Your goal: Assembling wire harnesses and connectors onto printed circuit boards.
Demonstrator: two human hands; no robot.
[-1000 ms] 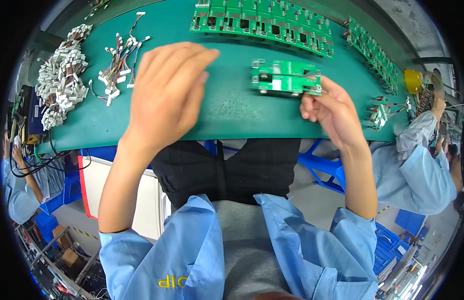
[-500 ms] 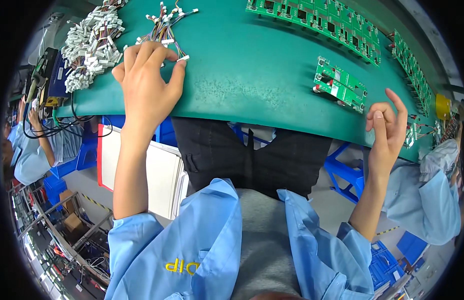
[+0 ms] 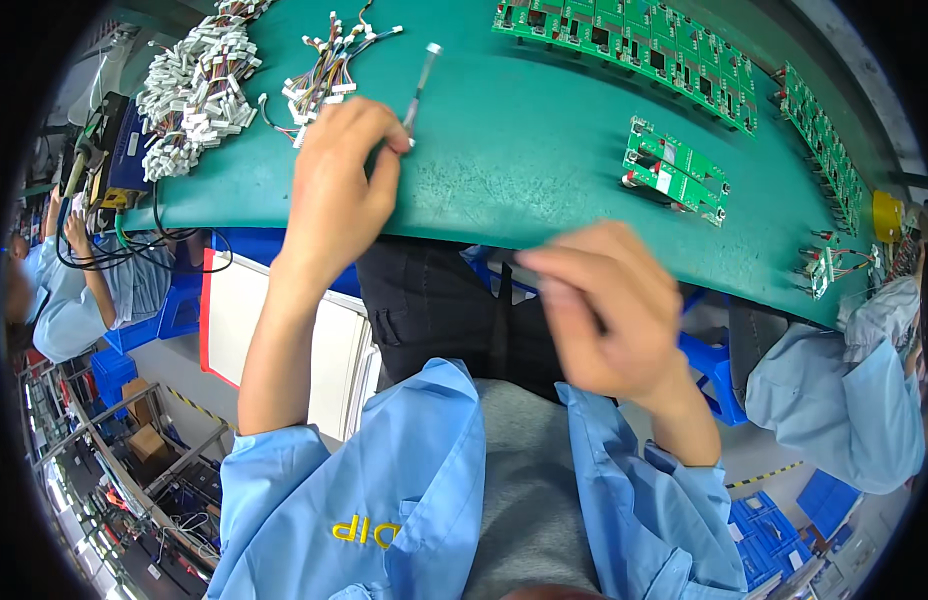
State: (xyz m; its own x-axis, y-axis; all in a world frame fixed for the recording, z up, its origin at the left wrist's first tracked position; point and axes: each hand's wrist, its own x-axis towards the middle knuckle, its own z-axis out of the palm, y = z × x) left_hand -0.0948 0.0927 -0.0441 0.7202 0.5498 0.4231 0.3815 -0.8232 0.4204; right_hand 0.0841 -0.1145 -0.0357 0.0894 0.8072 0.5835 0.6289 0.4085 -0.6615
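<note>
My left hand (image 3: 346, 190) is over the left part of the green table, thumb and forefinger closed on a short wire cable (image 3: 418, 98) with small white end connectors. It sticks up past the fingertips. Just beyond that hand lies a loose bunch of similar cables (image 3: 324, 75). My right hand (image 3: 616, 312), blurred by motion, hovers in front of the table's near edge. Its forefinger reaches out toward the left, thumb a little apart, and nothing shows between them. A pair of green circuit boards (image 3: 677, 170) lies beyond it on the right.
A large heap of white-plugged cables (image 3: 199, 90) covers the table's far left. Joined circuit boards (image 3: 644, 50) form a row at the back, and another row (image 3: 822, 145) runs along the right. A small wired board (image 3: 822, 272) sits near the right corner. Co-workers' blue sleeves (image 3: 834, 400) show at both sides.
My left hand has moved right and nearer, drawing a cable away from the bunch. My right hand has swung left from the right side of the table to before its near edge.
</note>
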